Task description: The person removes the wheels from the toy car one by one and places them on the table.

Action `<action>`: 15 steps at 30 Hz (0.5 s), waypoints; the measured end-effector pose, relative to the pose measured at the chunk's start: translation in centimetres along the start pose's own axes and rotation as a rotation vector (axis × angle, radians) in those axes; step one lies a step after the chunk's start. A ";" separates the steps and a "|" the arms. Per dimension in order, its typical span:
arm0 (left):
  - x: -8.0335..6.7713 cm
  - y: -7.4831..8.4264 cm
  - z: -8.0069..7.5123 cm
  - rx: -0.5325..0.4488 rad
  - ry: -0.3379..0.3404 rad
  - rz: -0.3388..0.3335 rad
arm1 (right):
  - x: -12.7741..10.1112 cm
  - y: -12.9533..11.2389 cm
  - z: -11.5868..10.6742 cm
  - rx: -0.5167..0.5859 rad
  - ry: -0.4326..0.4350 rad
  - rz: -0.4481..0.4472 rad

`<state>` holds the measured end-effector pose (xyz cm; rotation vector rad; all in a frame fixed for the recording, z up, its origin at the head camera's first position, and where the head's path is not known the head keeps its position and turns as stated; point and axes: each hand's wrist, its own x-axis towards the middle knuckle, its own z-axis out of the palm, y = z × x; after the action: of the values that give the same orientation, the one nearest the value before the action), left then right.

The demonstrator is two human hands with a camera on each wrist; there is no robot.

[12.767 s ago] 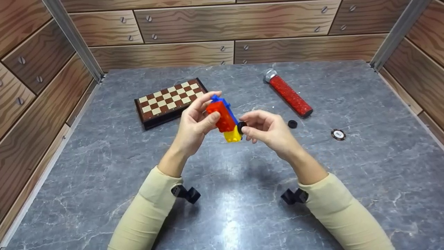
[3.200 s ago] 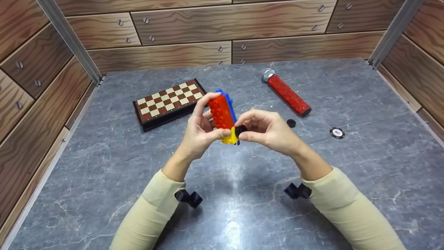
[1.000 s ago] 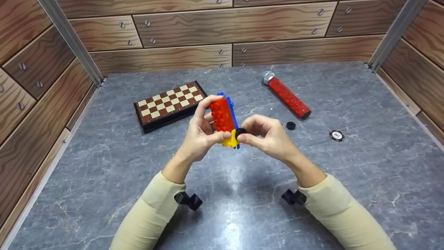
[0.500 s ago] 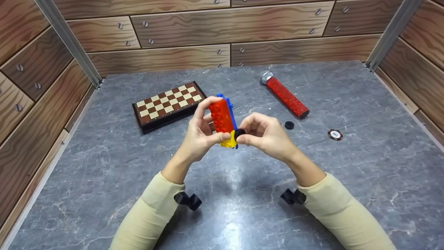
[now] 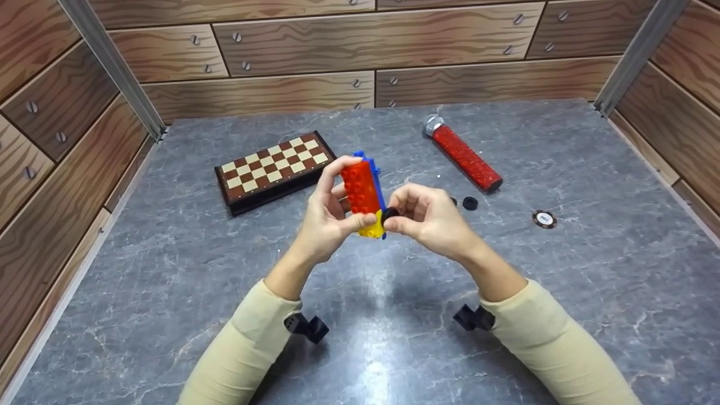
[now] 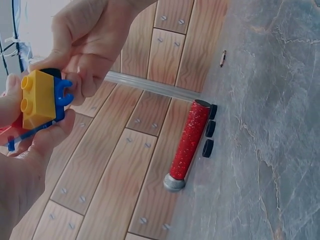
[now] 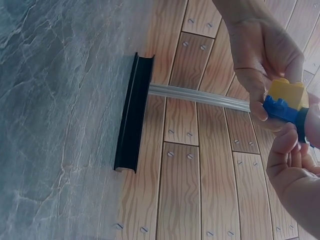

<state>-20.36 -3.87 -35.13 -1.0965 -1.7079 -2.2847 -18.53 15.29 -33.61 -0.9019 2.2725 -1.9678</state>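
Head view shows both hands raised above the grey table [image 5: 169, 270], meeting over its middle. The left hand [image 5: 326, 219] grips a block toy [image 5: 363, 191] made of a red brick, a blue plate and a yellow brick, standing nearly upright, with the thumb curled across the lower front and the fingers wrapped behind. The right hand [image 5: 430, 216] pinches a small black wheel [image 5: 389, 213] between thumb and forefinger and holds it against the toy's lower right edge, beside the yellow brick. From the left wrist view, the yellow brick [image 6: 37, 97] and the blue plate [image 6: 62, 97] show between the two hands, the wheel [image 6: 50, 73] just visible at the top.

On the table behind the hands, a folded chessboard [image 5: 275, 169] lies to the left. A red glitter tube [image 5: 464, 157] with a silver cap lies to the right, and another black wheel [image 5: 469, 203] rests just beside its near end. A poker chip [image 5: 544, 218] sits farther right, apart from the tube. Wood-patterned walls [image 5: 292, 39] enclose the table.
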 end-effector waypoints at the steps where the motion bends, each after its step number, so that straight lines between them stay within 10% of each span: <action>1: 0.0 0.1 0.0 0.004 0.007 -0.003 | 0.0 0.0 0.0 0.001 0.004 -0.004; 15: 0.0 -0.2 0.4 0.090 0.070 0.032 | 0.1 0.6 0.4 -0.003 0.102 -0.061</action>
<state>-20.27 -3.50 -35.25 -1.0069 -1.7361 -2.1768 -18.69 14.88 -34.26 -0.9017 2.3287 -2.0823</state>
